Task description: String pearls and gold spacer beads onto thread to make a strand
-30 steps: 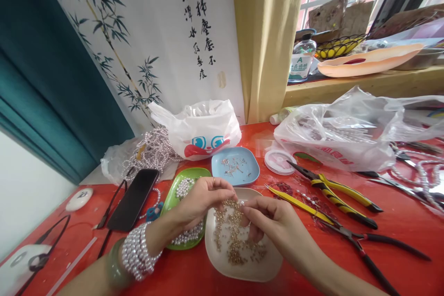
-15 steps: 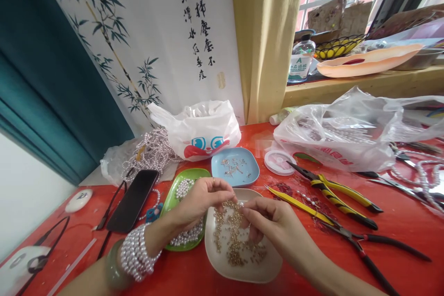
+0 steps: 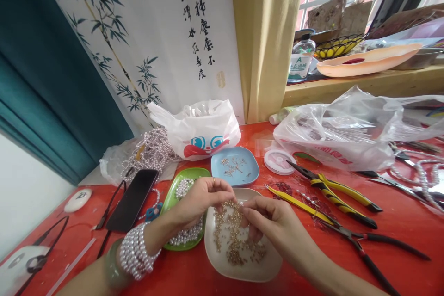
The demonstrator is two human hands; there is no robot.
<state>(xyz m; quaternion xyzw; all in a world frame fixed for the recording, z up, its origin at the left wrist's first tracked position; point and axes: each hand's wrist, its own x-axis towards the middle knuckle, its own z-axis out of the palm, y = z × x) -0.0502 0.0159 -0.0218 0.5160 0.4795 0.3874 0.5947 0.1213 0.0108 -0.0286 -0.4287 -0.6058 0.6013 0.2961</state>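
Both hands meet over the beige plate (image 3: 217,263), which holds many small gold beads (image 3: 237,254). My left hand (image 3: 208,196) is closed in a pinch above the plate's far left part. Whatever lies between its fingertips is too small to make out. My right hand (image 3: 272,217) pinches a tiny white pearl bead (image 3: 242,204) close to the left fingertips. Around the left wrist are a coiled string of pearl beads (image 3: 137,252) and a jade-coloured bangle (image 3: 115,266). Partly behind the left hand, a green plate (image 3: 169,196) carries loose pearl beads (image 3: 183,188).
A blue plate (image 3: 217,166) with small metal pieces sits behind. To the right lie yellow tweezers (image 3: 298,204), yellow-black pliers (image 3: 333,194), black-handled pliers (image 3: 357,240) and a thread spool (image 3: 278,162). A phone (image 3: 133,201) and plastic bags (image 3: 208,134) stand left and back.
Almost nothing differs. Both hands keep the same pinch over the beige plate, and the view has shifted very slightly.
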